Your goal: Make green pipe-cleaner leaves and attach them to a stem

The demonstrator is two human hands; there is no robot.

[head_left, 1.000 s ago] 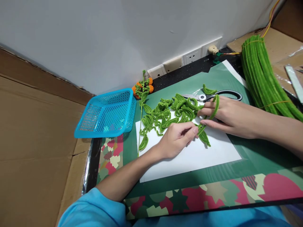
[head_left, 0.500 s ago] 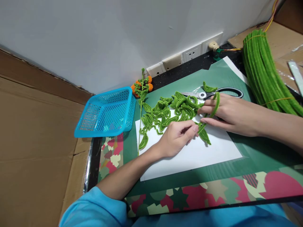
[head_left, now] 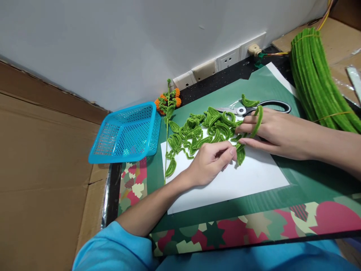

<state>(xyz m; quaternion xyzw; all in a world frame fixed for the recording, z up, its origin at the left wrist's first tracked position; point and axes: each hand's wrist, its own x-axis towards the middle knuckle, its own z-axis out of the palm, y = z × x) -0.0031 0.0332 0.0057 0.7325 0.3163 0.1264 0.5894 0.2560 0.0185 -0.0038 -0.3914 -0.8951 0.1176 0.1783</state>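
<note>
A curved green pipe cleaner [head_left: 257,122] rises between the fingers of my right hand [head_left: 272,128], which is bent over the white paper. Close by on the left, my left hand [head_left: 213,162] pinches the lower part of the green piece between thumb and forefinger. Just past those fingertips, a looped green leaf [head_left: 240,155] hangs over the paper; whether it is joined to the strand I cannot tell. Beyond my hands lies a heap of bent green pipe-cleaner leaves [head_left: 191,130]. Scissors [head_left: 245,110] with black and white handles lie behind my right hand, partly covered by it.
A blue mesh basket [head_left: 153,141] sits at the left. Near the wall sockets [head_left: 204,70] is a stem with orange flowers [head_left: 169,101]. A thick bundle of green pipe cleaners [head_left: 318,75] lies at the right. White paper [head_left: 225,192] covers part of the green mat [head_left: 304,173].
The looped leaf at my left fingertips has turned and now hangs more straight down, nearer my left hand. Both hands keep nearly the same place and grip.
</note>
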